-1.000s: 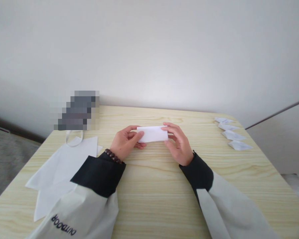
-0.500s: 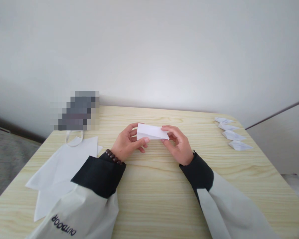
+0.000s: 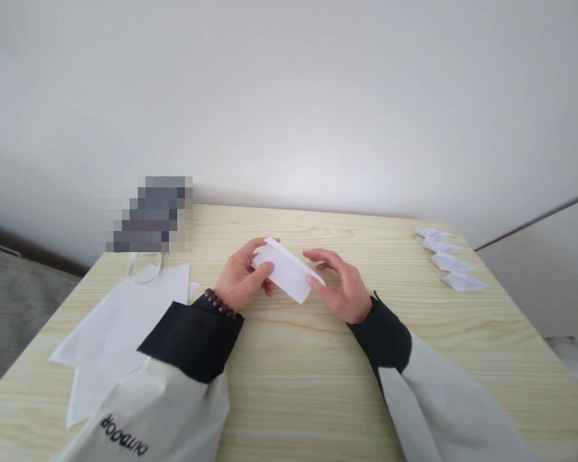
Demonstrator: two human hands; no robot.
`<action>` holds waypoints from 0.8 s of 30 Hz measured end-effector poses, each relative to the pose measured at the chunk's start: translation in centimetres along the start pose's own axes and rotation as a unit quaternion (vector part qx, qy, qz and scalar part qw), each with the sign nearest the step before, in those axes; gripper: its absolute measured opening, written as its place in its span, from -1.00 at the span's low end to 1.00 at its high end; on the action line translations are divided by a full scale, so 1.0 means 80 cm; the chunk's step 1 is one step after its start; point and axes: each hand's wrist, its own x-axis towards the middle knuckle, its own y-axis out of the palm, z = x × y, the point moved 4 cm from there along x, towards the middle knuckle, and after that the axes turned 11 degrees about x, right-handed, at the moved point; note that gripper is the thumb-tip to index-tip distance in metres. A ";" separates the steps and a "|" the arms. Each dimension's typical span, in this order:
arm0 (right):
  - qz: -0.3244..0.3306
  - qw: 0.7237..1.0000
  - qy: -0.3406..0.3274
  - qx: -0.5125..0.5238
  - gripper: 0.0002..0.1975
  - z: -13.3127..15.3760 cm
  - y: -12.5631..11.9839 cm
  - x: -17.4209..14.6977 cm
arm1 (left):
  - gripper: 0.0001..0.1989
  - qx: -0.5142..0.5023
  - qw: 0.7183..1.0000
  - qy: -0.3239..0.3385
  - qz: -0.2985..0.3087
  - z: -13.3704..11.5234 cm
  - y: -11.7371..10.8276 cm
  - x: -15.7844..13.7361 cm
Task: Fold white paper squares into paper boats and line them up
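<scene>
A folded piece of white paper [image 3: 289,273] is held slantwise above the table, its right end lower than its left. My left hand [image 3: 245,273] grips the left end, thumb on the upper face and fingers behind. At the other end, the thumb of my right hand [image 3: 340,282] touches the paper near its corner. The fingers of that hand are apart and off the paper, curved above its right edge.
White paper sheets [image 3: 120,314] lie at the left of the wooden table [image 3: 298,385]. Behind them are a white ring-shaped loop [image 3: 131,266] and a pixelated dark object [image 3: 149,215]. Several folded white paper pieces [image 3: 453,262] form a row at the right. A wall [image 3: 289,102] stands behind.
The folded paper has turned from nearly level to slanting, its right end now nearer to me. My right fingers have come off it, leaving the thumb at its edge.
</scene>
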 end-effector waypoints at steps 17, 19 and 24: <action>0.010 0.968 0.140 0.208 -0.73 -0.029 0.004 -0.003 | -0.70 -0.017 0.997 -0.020 0.070 0.009 0.009 -0.001; 0.029 0.967 0.158 0.200 -0.71 -0.030 0.004 -0.004 | -0.71 -0.013 0.996 -0.035 0.081 0.009 0.008 -0.001; 0.097 0.961 0.168 0.200 -0.72 -0.026 0.003 -0.005 | -0.68 -0.029 0.994 -0.057 0.093 0.009 0.009 -0.003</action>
